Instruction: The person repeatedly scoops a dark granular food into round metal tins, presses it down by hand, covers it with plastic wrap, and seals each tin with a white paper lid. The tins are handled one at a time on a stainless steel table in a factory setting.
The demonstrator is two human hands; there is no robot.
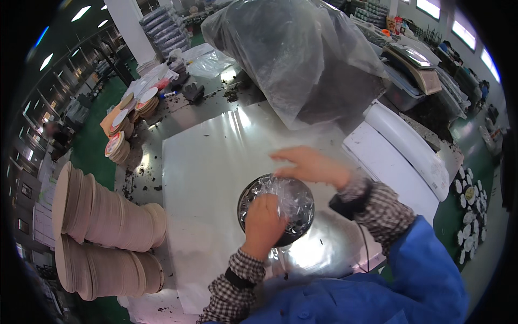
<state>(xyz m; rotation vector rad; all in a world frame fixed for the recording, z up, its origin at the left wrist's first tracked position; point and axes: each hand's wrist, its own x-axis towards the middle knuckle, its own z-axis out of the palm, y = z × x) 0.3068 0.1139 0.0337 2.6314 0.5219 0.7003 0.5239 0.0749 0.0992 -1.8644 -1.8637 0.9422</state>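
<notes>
In front of me on the metal sheet sits a round black container (305, 228) with crinkled clear plastic film (287, 197) gathered in its mouth. My left hand (264, 222) is closed over the near left part of the film, its fingers pressed together. My right hand (313, 164) hovers over the far right rim, slightly blurred, with fingers stretched out and nothing visible in them. What lies under the film is hard to make out.
Two long rows of round tan discs (108, 213) lie at the left. Smaller disc stacks (117, 147) stand farther back. A large clear plastic sheet (302, 59) drapes over a dark heap. At the right is a long white appliance (410, 151). Dark crumbs dot the metal table.
</notes>
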